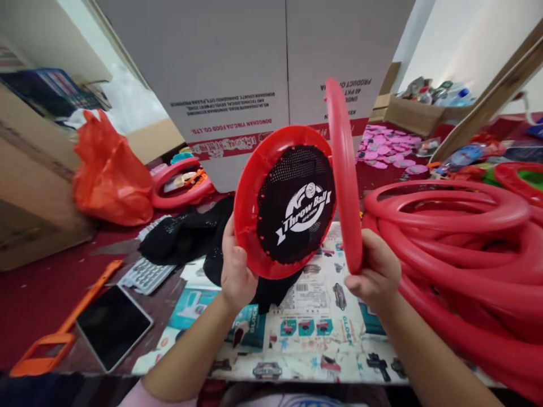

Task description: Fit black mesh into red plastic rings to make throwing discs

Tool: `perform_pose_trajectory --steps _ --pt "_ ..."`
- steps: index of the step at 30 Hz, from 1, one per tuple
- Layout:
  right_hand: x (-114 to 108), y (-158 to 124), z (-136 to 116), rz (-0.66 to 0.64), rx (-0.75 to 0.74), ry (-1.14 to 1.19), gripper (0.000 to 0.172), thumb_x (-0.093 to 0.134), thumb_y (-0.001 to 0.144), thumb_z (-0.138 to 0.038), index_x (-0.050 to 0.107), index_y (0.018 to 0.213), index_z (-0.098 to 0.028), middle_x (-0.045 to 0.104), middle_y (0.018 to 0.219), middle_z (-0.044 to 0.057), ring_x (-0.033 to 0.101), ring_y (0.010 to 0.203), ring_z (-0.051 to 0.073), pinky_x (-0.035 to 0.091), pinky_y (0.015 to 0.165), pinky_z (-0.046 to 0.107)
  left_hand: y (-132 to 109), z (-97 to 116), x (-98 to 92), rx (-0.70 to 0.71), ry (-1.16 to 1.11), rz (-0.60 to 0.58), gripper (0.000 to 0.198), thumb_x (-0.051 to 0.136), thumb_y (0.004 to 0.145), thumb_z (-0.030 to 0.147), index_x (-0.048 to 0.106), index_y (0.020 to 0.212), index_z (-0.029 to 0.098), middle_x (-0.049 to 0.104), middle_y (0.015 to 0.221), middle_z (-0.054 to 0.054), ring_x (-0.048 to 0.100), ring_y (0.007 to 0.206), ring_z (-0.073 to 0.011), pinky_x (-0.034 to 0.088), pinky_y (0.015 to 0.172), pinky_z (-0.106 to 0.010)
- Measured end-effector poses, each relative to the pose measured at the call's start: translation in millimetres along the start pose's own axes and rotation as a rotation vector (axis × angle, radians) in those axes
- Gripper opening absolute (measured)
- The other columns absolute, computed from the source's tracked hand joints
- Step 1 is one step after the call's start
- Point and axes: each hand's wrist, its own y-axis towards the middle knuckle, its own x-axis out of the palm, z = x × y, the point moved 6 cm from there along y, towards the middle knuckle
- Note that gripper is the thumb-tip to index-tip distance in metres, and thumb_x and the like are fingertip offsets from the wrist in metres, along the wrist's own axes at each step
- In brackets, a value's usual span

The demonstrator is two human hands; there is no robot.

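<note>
My left hand (pixel 236 270) is closed on the lower left rim of a red round disc (pixel 248 198) with black mesh printed "Throw Ball". It holds the disc upright, its face toward me. My right hand (pixel 373 271) grips the bottom of a second red ring (pixel 344 169), held edge-on just right of the disc and almost touching it. Under both hands lies a printed paper sheet (pixel 314 322) on the table.
A stack of several red rings (pixel 458 237) fills the right side. A pile of black mesh (pixel 186 234) lies behind my left hand. A tablet (pixel 113 325), a calculator (pixel 146 275), an orange frame (pixel 59 333), an orange bag (pixel 108 172) and a large cardboard box (pixel 237 62) stand around.
</note>
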Motion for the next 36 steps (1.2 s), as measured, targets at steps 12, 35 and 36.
perform_pose_trajectory --steps 12,35,36 --pt "38.5 -6.8 -7.6 -0.305 -0.179 -0.008 0.049 0.062 0.083 -0.049 0.059 0.126 -0.026 0.066 0.095 0.007 0.062 0.087 0.023 0.051 0.080 0.041 2.5 -14.7 -9.6 -0.166 -0.098 -0.065 0.053 0.066 0.083 0.038 0.043 0.131 0.035 0.056 0.131 -0.003 0.057 0.118 -0.0221 0.050 0.098 -0.036" --pt "62.5 -22.9 32.3 -0.650 0.043 0.192 0.049 0.065 0.081 -0.049 0.056 0.127 -0.037 0.049 0.116 0.007 0.050 0.111 0.025 0.044 0.097 0.046 -3.1 -5.0 3.7 0.076 -0.153 -0.207 0.056 0.069 0.082 0.025 0.037 0.126 0.032 0.054 0.122 -0.005 0.058 0.106 -0.0157 0.051 0.090 -0.029" --pt "61.9 -21.2 24.5 -0.625 0.033 0.188 0.056 0.066 0.078 -0.054 0.054 0.130 -0.036 0.049 0.118 0.008 0.050 0.112 0.026 0.043 0.098 0.046 -6.1 -4.9 6.5 0.081 -0.137 -0.234 0.057 0.068 0.082 0.024 0.036 0.129 0.032 0.054 0.122 -0.005 0.058 0.106 -0.0156 0.051 0.090 -0.029"
